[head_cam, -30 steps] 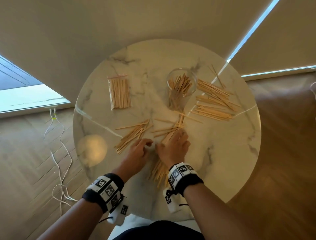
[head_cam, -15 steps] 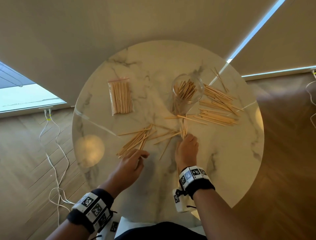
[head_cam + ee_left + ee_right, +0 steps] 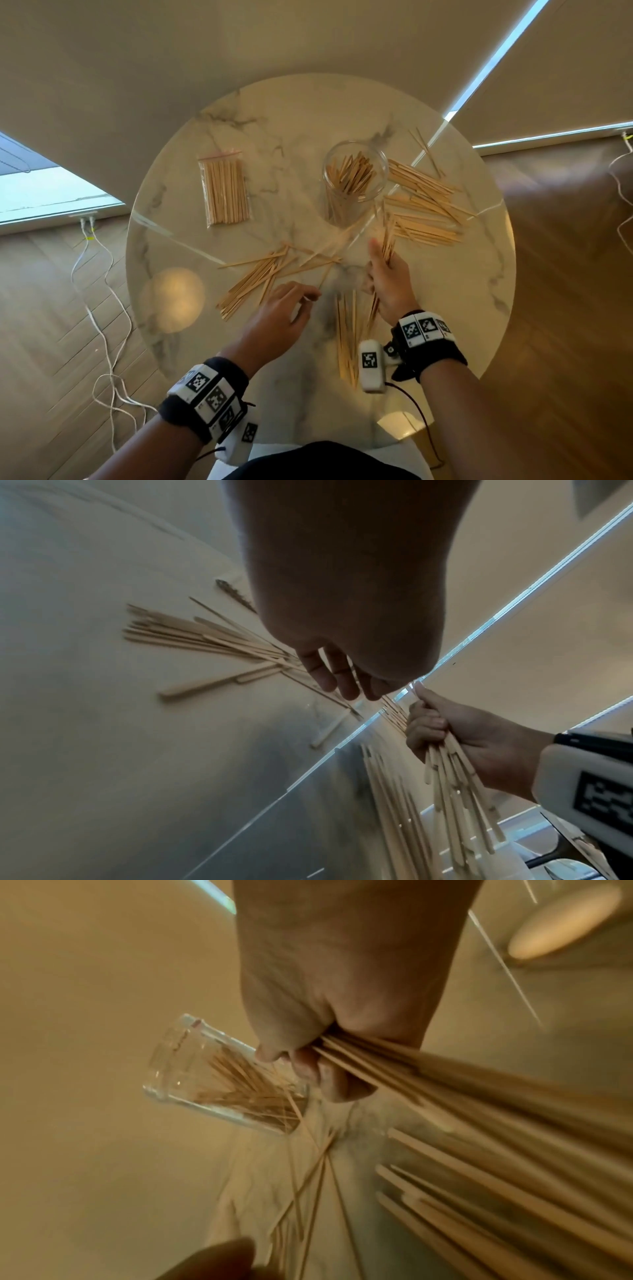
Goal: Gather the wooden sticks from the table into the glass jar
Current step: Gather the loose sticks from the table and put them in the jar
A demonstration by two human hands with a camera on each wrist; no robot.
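Observation:
The glass jar (image 3: 354, 185) stands upright at the back of the round marble table (image 3: 445, 308), partly filled with wooden sticks; the right wrist view shows this jar (image 3: 212, 1080) just beyond my knuckles. My right hand (image 3: 383, 270) grips a bundle of sticks (image 3: 455, 791), raised off the table short of the jar. My left hand (image 3: 298, 305) hovers with relaxed fingers (image 3: 335, 674) and holds nothing, beside a loose pile of sticks (image 3: 257, 281). More sticks lie right of the jar (image 3: 424, 212) and below my right hand (image 3: 346, 335).
A sealed clear bag of sticks (image 3: 224, 192) lies at the back left of the table. White cables (image 3: 102, 308) trail over the wooden floor on the left. A round patch of reflected light (image 3: 173, 299) sits near the table's left edge.
My right hand has lifted its bundle of sticks off the table and moved right, towards the jar. My left hand has let go of the sticks and now hovers by the centre pile.

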